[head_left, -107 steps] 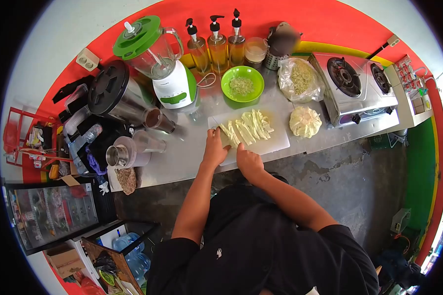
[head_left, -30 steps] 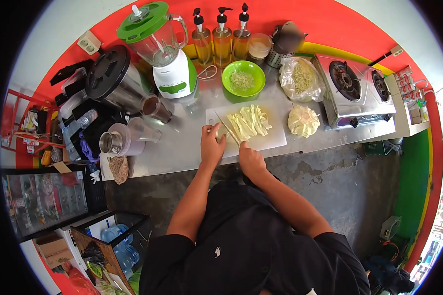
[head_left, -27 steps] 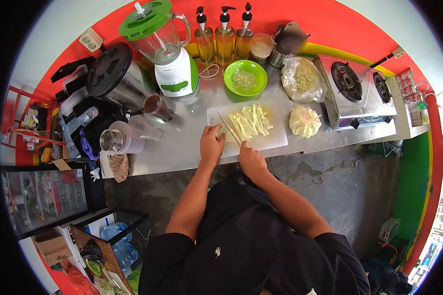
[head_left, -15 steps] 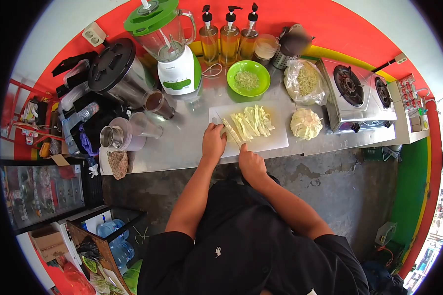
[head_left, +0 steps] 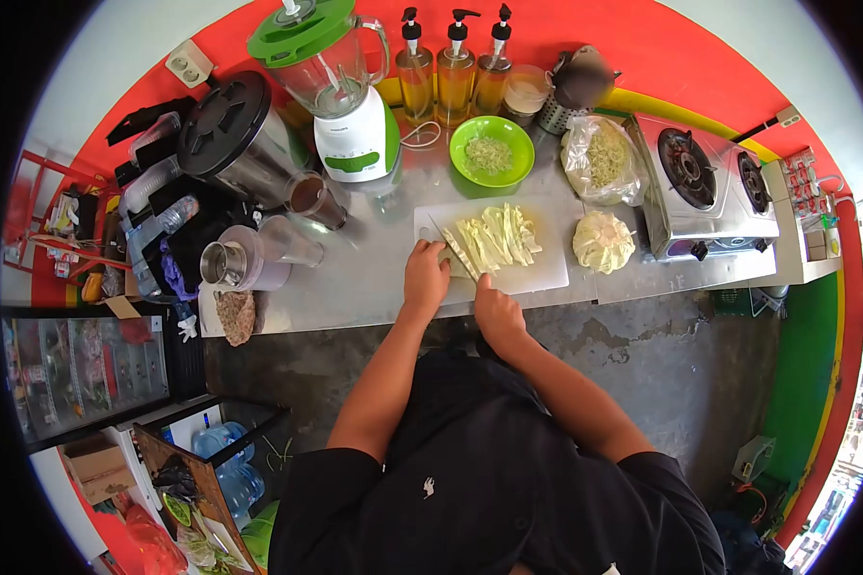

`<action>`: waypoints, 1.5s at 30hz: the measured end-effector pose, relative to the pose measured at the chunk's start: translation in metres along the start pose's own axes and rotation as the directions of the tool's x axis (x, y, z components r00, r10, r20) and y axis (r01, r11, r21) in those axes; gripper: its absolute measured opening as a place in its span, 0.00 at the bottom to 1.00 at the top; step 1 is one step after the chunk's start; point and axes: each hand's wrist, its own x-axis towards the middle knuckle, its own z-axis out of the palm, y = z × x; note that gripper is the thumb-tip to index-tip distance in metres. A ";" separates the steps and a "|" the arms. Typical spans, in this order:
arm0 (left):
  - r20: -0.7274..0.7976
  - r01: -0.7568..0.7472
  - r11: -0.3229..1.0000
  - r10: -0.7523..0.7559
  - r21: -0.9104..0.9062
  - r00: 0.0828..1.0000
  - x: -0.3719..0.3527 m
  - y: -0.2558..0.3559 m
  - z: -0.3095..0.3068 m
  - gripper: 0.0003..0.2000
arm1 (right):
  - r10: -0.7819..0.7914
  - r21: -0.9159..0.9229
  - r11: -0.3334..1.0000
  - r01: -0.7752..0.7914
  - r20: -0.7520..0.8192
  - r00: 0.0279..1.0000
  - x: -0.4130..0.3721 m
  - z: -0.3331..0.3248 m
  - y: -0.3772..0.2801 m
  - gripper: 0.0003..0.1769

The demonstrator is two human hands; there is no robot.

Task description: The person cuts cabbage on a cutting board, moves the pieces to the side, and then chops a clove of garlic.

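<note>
On the white cutting board (head_left: 545, 278), a pile of pale cabbage strips (head_left: 499, 236) lies spread across the middle. My right hand (head_left: 498, 314) is closed around the handle of a knife (head_left: 462, 257), whose blade slants up and left along the left edge of the strips. Left of the blade, my left hand (head_left: 426, 278) has its fingers curled down at a bit of pale cabbage, mostly hidden under them. A larger round piece of cabbage (head_left: 603, 242) sits on the counter to the right of the board.
Behind the board stand a green bowl (head_left: 490, 182) of shredded cabbage, a blender (head_left: 353, 144) and several pump bottles (head_left: 455, 81). To the right are a plastic bag (head_left: 604, 161) of shreds and a gas stove (head_left: 710, 220). Cups and a steel pot (head_left: 244, 134) stand left on the metal counter (head_left: 374, 287).
The view has shifted slightly, so everything sits a little further right. My right hand and the knife have moved slightly forward over the board; my left hand stays beside the blade.
</note>
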 end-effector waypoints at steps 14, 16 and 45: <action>-0.143 0.024 0.999 -0.029 -0.035 0.989 -0.005 0.012 -0.004 0.17 | 0.008 0.067 0.998 -0.012 0.051 0.999 0.005 0.007 0.006 0.08; -0.117 0.064 0.994 -0.074 -0.087 0.990 -0.002 0.009 -0.001 0.17 | -0.015 0.079 0.997 0.013 0.018 1.000 0.016 -0.008 0.006 0.08; -0.090 0.099 0.988 -0.110 -0.114 0.990 -0.005 0.004 0.007 0.10 | -0.006 -0.017 1.000 0.007 0.014 1.000 -0.012 -0.020 -0.026 0.05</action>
